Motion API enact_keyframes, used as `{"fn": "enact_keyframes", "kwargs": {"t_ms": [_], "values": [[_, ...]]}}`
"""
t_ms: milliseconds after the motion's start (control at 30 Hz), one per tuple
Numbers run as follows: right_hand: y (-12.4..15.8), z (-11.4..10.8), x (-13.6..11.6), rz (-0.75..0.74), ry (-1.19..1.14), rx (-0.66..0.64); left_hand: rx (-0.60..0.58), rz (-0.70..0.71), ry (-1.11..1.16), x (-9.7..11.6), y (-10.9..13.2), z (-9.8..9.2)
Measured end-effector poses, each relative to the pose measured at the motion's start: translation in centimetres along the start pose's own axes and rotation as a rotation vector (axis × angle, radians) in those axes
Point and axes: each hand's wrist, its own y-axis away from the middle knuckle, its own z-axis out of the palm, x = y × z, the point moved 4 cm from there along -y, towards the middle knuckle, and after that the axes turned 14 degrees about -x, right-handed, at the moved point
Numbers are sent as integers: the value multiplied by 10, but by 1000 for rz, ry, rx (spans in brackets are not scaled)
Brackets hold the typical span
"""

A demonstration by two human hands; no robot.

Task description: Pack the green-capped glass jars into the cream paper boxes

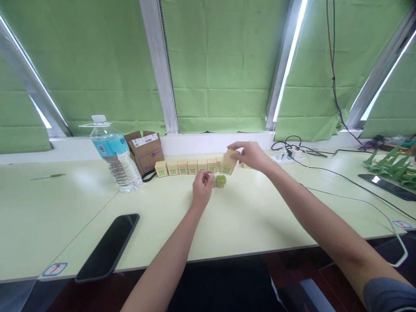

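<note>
My right hand [248, 155] pinches a small cream paper box [229, 163] with a green window and holds it raised and tilted above the table. Just below it, my left hand [203, 185] has its fingers closed at the left end of a small clear container with green contents [221, 180], which sits on the table; the fingertips hide part of it. Behind my hands stands a row of several similar small cream boxes [182, 167] with green windows. One more box [246, 166] is partly hidden behind my right hand.
A large water bottle [118, 162] and an opened brown carton [147, 155] stand at the back left. A black phone [108, 247] lies near the front edge, a pen [47, 177] far left. At right are a power strip [286, 158], cables, another phone [388, 186] and green plastic parts [391, 167].
</note>
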Motion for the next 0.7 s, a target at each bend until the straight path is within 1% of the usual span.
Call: {"fn": "enact_keyframes", "kwargs": {"t_ms": [33, 67, 100, 200, 267, 400, 567, 633, 700], "values": [[6, 10, -5, -19, -28, -36, 25, 40, -64, 4, 1, -2], [12, 19, -9, -36, -57, -73, 24, 72, -113, 8, 2, -2], [17, 29, -12, -53, -91, -109, -2, 96, -143, 11, 3, -1], [29, 48, -17, -103, -177, -154, -153, 122, -162, 15, 6, 7], [34, 56, -16, -119, -251, -164, -224, 126, -156, 16, 7, 11], [41, 64, -11, -112, -400, -154, -236, 130, -175, 20, 8, 14], [49, 69, -5, -93, -508, -122, -256, 101, -133, 22, 9, 16], [50, 70, 2, -95, -565, -73, -264, 82, -121, 20, 9, 16], [49, 69, 13, -83, -625, 18, -267, 60, -109, 17, 8, 16]]}}
